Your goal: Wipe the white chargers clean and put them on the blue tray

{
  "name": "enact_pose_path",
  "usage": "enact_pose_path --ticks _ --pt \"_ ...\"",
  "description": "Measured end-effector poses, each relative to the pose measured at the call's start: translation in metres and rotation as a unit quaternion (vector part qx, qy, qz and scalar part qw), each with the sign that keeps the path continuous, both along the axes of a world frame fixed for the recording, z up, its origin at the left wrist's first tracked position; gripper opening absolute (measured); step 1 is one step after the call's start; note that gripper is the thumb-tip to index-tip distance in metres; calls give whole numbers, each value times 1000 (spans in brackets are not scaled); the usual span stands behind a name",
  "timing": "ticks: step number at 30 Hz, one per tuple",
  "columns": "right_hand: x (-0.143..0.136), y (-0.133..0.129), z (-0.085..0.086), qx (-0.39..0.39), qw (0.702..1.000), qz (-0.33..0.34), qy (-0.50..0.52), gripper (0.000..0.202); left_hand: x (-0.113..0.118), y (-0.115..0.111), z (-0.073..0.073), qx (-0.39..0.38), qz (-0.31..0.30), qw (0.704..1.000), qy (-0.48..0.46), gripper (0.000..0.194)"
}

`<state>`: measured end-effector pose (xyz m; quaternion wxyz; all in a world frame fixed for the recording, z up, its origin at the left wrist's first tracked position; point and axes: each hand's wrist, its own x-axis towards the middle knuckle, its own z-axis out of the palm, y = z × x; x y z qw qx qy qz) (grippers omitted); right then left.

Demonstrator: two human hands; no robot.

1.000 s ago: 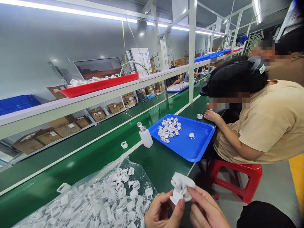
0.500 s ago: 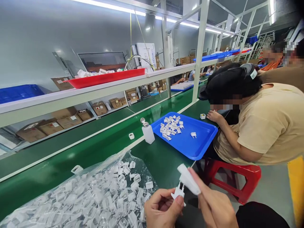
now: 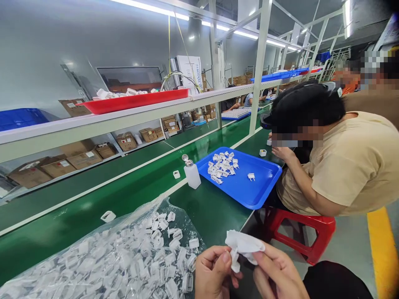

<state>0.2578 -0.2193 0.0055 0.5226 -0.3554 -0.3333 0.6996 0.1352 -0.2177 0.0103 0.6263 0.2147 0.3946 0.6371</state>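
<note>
My left hand [image 3: 215, 270] is closed in a pinch low in the view, on a white two-pin plug whose body is now mostly covered by cloth and fingers. In my right hand [image 3: 277, 272] is a white cloth [image 3: 245, 242], gripped between thumb and fingers. The cloth lies over the plug, with a fold hanging down between the hands. Left of my hands, a clear plastic bag [image 3: 137, 253] spreads over the bench, full of loose white plastic housings.
A blue tray [image 3: 246, 189] holds several white plugs. Beside it stands a white pump bottle [image 3: 192, 174]. Housings ride on the green conveyor belt [image 3: 77, 207]. A co-worker [image 3: 352, 166] sits on a red stool [image 3: 314, 232] at right. A shelf above carries a red tray [image 3: 137, 101].
The cloth has come down over the plug's pins, which showed before. My hands are a little lower and closer together. Housings on the belt have shifted right relative to the bottle.
</note>
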Motion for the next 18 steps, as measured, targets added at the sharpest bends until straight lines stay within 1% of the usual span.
enact_pose_path --ticks 1,2,3,4,5,6,7,9,10,12,14,16,18 --pt "2 4 2 -6 999 -7 38 53 -1 1 -1 -7 -16 1000 -9 44" --pt "4 7 4 -12 997 -38 62 49 -1 2 -2 -16 -29 999 -18 45" --pt "4 9 4 -18 994 -82 65 47 -1 3 -3 -26 -38 999 -25 45" --pt "4 9 4 -22 992 -120 45 46 -1 4 -4 -35 -42 998 -28 46" --pt "3 9 4 -20 990 -136 9 48 0 5 -5 -39 -41 998 -26 47" --pt "1 9 3 -16 991 -126 -32 50 1 5 -7 -34 -35 999 -17 47" --pt "0 8 3 -11 993 -101 -63 55 3 6 -8 -20 -22 1000 2 47" --pt "-3 6 2 -7 996 -45 -81 62 6 6 -12 26 34 996 76 43" --pt "-4 6 1 -7 997 -31 -73 63 8 6 -14 54 72 987 130 40" --pt "-4 7 -2 -16 998 -30 -46 61 11 5 -19 112 144 952 247 33" --pt "-2 10 -4 -26 999 -26 -5 57 14 3 -22 170 188 905 341 26" --pt "2 12 -5 -35 998 -41 39 51 15 3 -24 222 214 864 399 23" --pt "8 11 -5 -33 995 -87 39 46 16 5 -26 259 229 834 431 23"
